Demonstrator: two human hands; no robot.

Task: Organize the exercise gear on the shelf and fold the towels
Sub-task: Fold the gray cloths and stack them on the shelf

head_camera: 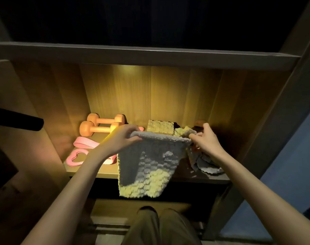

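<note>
Grey towel (pixel 147 161) pinched taut btwn left hand (pixel 123 138), right hand (pixel 206 140)

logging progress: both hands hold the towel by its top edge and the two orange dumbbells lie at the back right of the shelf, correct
No. The head view shows the orange dumbbells at the back left of the shelf. The left hand and right hand do hold the towel by its top edge.

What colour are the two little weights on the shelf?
Orange. The head view shows the weights best, lit by the shelf lamp.
</note>
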